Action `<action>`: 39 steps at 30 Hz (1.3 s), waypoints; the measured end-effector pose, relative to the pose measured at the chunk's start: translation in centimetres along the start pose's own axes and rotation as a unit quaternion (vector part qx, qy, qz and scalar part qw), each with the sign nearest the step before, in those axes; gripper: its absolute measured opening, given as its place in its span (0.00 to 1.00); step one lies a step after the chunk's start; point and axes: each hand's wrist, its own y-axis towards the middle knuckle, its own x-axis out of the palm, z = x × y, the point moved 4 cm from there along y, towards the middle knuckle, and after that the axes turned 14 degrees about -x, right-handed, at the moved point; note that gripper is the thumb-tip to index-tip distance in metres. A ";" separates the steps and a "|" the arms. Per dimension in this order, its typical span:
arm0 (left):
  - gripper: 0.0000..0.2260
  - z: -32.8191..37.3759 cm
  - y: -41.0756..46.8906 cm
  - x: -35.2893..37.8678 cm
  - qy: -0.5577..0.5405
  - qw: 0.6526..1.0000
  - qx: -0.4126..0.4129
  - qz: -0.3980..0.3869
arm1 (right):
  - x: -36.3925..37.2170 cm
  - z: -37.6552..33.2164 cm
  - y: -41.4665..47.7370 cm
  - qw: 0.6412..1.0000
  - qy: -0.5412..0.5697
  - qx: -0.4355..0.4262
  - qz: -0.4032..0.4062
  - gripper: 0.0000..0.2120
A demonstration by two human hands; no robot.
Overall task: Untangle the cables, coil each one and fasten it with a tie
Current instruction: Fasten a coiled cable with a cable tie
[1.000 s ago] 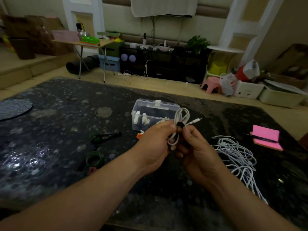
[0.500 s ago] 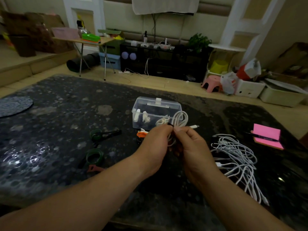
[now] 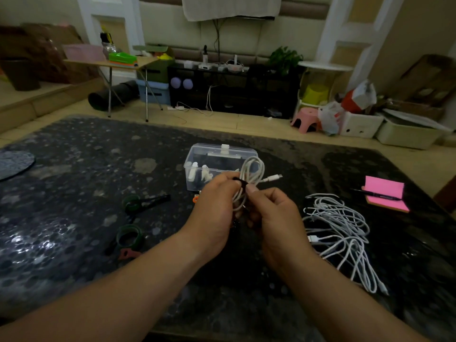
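A coiled white cable (image 3: 251,175) is held above the dark table between both hands, its plug sticking out to the right. A black tie (image 3: 239,181) wraps around the coil's middle. My left hand (image 3: 214,211) grips the coil from the left, thumb on the tie. My right hand (image 3: 274,218) pinches the tie and coil from the right. A tangled heap of white cables (image 3: 340,225) lies on the table to the right of my hands. Green and black ties (image 3: 138,203) and a green tie roll (image 3: 129,236) lie to the left.
A clear plastic box (image 3: 217,156) with small white parts stands just behind my hands. A pink sticky-note pad (image 3: 385,196) with a pen on it lies at the far right. A red tie piece (image 3: 128,254) lies by the green roll. Room clutter stands beyond the table.
Both hands stayed together on the coil, shifting only slightly. The coil's loop and plug now stand a little more upright above the fingers.
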 end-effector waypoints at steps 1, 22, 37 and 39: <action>0.12 0.1 0.0 -0.1 -0.004 1.000 -0.001 0.001 | -0.2 0.1 0.1 1.000 -0.006 0.000 -0.003 0.13; 0.09 0.8 0.1 -1.6 -0.035 0.982 -0.176 -0.066 | -0.4 0.2 1.1 0.988 -0.063 -0.100 -0.103 0.05; 0.16 0.7 -0.8 -1.7 0.284 0.957 0.035 0.035 | -0.5 -1.7 1.0 0.967 -0.197 -0.139 -0.078 0.06; 0.14 0.3 -0.7 -1.6 0.238 0.970 0.020 0.035 | -0.4 -1.4 1.0 0.967 -0.203 -0.129 -0.082 0.05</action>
